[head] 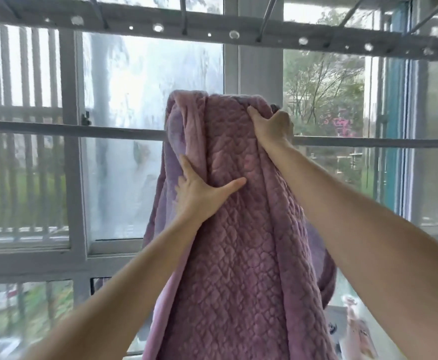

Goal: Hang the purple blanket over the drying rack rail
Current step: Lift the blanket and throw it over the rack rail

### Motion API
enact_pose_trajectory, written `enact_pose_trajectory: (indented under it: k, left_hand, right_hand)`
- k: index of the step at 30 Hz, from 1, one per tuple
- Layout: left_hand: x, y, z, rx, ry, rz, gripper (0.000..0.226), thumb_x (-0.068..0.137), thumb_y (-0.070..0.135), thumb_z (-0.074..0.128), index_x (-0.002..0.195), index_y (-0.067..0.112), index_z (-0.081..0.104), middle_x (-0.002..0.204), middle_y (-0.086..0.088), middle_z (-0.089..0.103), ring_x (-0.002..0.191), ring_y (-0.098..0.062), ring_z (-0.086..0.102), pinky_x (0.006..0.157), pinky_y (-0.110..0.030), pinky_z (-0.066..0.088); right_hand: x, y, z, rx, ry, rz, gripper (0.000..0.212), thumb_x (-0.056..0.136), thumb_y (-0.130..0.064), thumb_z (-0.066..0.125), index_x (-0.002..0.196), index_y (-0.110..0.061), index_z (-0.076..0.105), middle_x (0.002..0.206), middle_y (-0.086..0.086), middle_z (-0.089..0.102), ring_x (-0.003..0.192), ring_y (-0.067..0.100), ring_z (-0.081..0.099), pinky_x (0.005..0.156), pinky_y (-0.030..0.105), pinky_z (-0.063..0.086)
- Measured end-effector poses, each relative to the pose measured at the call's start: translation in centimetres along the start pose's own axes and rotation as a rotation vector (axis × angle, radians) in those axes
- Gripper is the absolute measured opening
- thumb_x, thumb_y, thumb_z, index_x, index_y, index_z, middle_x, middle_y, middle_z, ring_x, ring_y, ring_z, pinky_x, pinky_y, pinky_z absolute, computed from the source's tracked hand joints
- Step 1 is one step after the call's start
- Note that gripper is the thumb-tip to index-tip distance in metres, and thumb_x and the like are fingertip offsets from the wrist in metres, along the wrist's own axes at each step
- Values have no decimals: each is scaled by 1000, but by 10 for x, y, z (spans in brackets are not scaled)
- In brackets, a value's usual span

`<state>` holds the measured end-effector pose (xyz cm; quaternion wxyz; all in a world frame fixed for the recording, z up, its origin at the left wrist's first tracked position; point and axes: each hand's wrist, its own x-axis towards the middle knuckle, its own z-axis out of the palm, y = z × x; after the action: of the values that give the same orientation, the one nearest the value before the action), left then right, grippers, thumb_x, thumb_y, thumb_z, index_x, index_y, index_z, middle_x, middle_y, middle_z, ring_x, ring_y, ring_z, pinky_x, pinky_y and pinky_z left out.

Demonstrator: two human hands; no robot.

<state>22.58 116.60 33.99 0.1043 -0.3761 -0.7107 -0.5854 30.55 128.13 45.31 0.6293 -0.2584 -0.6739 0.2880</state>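
The purple blanket (241, 229), quilted and bunched into a long hanging bundle, is held up in front of the window. My right hand (272, 126) grips its top end, fingers curled over the far side. My left hand (197, 193) holds it lower on the left, thumb spread across the quilted face and fingers tucked into a fold. The drying rack (212, 31), a grey bar with holes and thin rails running toward me, hangs overhead. The blanket's top is well below it and touches no rail.
A window with grey frames (75, 152) fills the view, with a horizontal bar (69, 128) crossing it behind the blanket. Outside are railings and trees. Light-coloured items (355, 331) lie low at the right.
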Motion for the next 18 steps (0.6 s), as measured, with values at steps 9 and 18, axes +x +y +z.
enact_pose_trajectory:
  k: [9,18]
  left_hand:
    - [-25,-6,22,-144,97,-76,29,61,29,80,80,12,66,77,-11,71,68,-24,68,70,-50,56]
    - [-20,33,4,-285,149,-25,13,63,21,78,70,15,69,78,-5,72,75,-21,71,69,-41,60]
  right_hand:
    - [-77,71,-53,315,-410,7,88,76,-55,69,145,-30,21,136,-14,46,121,6,47,106,27,36]
    - [-173,136,-61,370,-619,431,101,54,-40,89,140,-27,37,122,-10,60,106,10,61,96,35,49]
